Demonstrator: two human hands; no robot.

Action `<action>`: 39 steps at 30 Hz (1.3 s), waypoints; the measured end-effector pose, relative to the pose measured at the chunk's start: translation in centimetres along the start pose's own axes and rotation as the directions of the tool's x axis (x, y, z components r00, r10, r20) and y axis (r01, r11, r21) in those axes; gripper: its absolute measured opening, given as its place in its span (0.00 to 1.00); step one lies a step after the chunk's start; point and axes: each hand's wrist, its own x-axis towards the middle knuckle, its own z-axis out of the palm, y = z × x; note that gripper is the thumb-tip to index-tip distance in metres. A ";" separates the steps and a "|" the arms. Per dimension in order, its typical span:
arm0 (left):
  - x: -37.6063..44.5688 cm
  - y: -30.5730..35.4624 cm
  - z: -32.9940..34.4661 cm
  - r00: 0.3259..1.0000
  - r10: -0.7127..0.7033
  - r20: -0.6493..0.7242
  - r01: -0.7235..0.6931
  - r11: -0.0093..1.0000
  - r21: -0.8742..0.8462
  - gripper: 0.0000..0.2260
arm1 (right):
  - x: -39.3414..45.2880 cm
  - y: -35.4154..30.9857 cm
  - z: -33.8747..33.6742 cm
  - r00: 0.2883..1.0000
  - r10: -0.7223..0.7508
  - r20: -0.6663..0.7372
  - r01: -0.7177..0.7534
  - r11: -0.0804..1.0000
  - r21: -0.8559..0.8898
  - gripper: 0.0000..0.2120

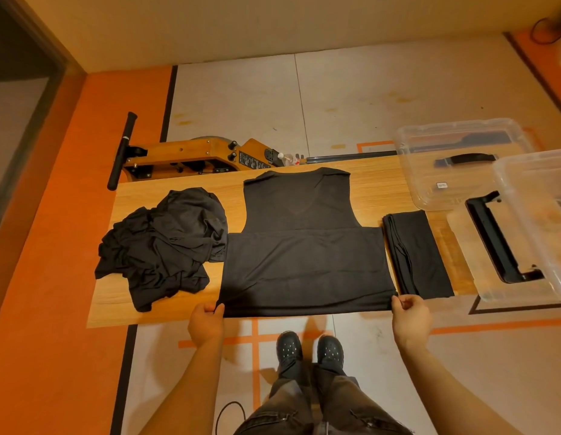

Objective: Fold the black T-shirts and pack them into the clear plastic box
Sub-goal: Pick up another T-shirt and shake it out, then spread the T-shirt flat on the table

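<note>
Far left of the worktop [379, 180] sits a crumpled pile of black shirts [163, 246]. Middle, running from the back edge to the front edge, is the black T-shirt [304, 240] laid flat, sleeves tucked in. Left hand [205, 321] pinches its front-left hem corner, right hand [411, 318] pinches the front-right one. Just right of it lies a folded shirt [417, 255], then the clear plastic box [461, 161] at the right end with its lid [536, 221].
</note>
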 end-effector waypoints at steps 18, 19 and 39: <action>-0.6 -0.3 -0.1 1.000 -0.022 0.008 0.021 0.998 0.063 0.09 | 0.2 1.3 0.8 0.999 0.035 -0.015 -0.037 0.990 -0.133 0.08; -0.8 -0.2 -0.1 1.000 -0.016 0.003 0.015 0.999 0.050 0.08 | 0.0 1.1 0.9 1.000 0.022 -0.016 -0.024 0.988 -0.151 0.09; 8.3 22.0 2.6 0.878 0.464 0.116 -0.473 0.879 0.059 0.10 | 8.7 -16.7 5.6 0.841 -0.501 0.204 0.537 0.818 -0.207 0.18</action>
